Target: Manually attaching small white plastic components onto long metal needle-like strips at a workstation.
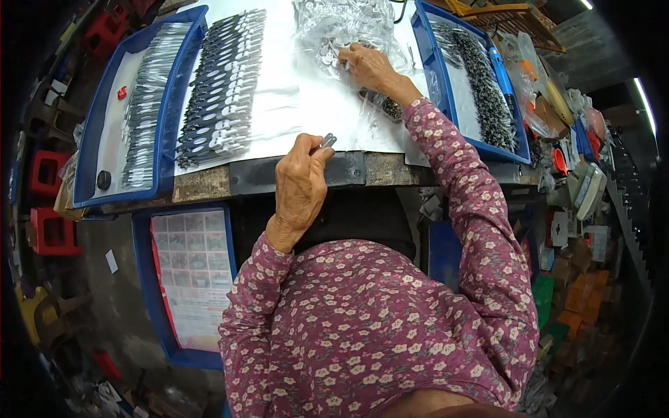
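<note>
My left hand is closed near the front edge of the table, pinching a small flat grey metal piece between thumb and fingers. Farther off, my right hand reaches into a clear plastic bag full of small shiny metal parts. Its fingers are bent together at the bag's mouth, and what they grip is too small to make out. Left of the bag, long dark-and-silver pieces with oval openings lie in a dense overlapping row on white paper.
A blue tray on the left holds slim silver pieces. Another blue tray on the right contains small dark parts. Below the table edge stands a blue bin. Red stools stand at far left.
</note>
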The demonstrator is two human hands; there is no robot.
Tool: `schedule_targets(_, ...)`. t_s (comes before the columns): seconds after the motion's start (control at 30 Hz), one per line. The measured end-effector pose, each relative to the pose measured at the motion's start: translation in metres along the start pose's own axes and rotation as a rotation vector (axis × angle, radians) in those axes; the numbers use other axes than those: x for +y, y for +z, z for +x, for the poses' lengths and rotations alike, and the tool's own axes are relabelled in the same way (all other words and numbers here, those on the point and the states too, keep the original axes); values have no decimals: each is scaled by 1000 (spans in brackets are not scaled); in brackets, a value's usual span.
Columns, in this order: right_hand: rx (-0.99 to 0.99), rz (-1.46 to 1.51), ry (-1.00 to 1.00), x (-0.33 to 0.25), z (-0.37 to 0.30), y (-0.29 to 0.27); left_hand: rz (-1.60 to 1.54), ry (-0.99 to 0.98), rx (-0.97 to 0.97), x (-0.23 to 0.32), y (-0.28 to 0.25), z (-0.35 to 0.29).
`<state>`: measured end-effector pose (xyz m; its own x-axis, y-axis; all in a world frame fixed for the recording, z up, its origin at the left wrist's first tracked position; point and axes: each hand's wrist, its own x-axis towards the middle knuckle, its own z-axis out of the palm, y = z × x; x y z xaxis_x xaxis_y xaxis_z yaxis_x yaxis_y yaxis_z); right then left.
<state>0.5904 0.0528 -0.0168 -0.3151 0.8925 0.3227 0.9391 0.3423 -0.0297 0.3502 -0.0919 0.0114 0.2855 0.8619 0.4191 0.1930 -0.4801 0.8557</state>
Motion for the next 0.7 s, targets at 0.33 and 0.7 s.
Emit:
schedule_targets(0.33,131,146,104,-3,-14,-16,-26,-34,-10,3,-7,1)
schedule_targets(0.7,37,1040,86,-95,-78,-59,-13,-15,-30,-5,-13,-4)
